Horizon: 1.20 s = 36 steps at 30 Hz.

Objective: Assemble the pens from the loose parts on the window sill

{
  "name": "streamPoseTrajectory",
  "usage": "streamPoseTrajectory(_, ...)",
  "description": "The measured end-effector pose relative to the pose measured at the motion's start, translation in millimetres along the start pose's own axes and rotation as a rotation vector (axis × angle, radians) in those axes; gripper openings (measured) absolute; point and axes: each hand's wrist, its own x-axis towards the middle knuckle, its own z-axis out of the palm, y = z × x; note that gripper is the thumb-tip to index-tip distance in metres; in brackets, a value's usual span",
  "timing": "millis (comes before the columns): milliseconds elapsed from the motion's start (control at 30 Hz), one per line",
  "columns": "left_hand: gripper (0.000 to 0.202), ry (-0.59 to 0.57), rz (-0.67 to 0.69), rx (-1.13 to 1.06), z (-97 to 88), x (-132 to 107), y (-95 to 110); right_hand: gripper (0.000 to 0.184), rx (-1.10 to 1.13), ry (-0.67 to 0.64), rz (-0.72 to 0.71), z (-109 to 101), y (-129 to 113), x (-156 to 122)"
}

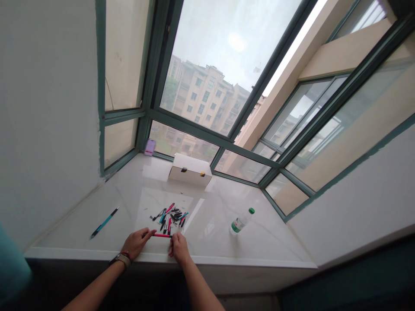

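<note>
Both my hands rest near the front edge of a white marble window ledge (129, 194). My left hand (138, 243) and my right hand (178, 247) are closed on the two ends of a red pen (162, 235), held level between them. Just beyond the pen lies a small pile of pen parts (171, 214), red, teal and black pieces mixed together. A wristband sits on my left wrist (122, 258).
A teal pen (104, 223) lies alone at the left. A white box (189, 170) stands at the back by the window. A clear bottle with a green cap (241, 222) lies on its side at the right. A small purple object (149, 147) sits in the back corner.
</note>
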Motion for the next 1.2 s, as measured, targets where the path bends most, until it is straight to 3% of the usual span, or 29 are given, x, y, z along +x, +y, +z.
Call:
streamPoseTrajectory(200,0.045,0.043,-0.030,-0.140,-1.9,0.9,-3.0,0.033,0.006,0.066,-0.035,1.0,-0.3,-2.6)
streamPoseTrajectory(333,0.046,-0.033,-0.019,-0.356,-12.2,3.9,-6.8,0.034,0.051,0.094,0.006,1.8,-2.0,-1.8)
streamPoseTrajectory(467,0.043,-0.124,-0.030,-0.436,-20.4,4.3,-6.4,0.038,0.056,0.061,0.036,1.7,-1.5,0.1)
streamPoseTrajectory(900,0.051,0.093,-0.044,-0.177,-13.9,-2.1,2.0,0.036,0.058,0.037,0.005,0.6,3.8,1.0)
streamPoseTrajectory(1033,0.051,0.013,-0.080,-0.243,-14.1,-0.6,-0.8,0.034,0.069,0.023,0.012,-0.7,5.3,2.4)
streamPoseTrajectory(1133,0.039,-0.070,-0.026,-0.326,-15.9,-1.2,-1.3,0.034,0.091,0.001,0.030,-1.8,5.9,3.4)
streamPoseTrajectory(1200,0.043,-0.084,-0.005,-0.353,-16.8,-2.0,0.1,0.034,0.094,-0.013,0.031,-2.3,6.0,3.8)
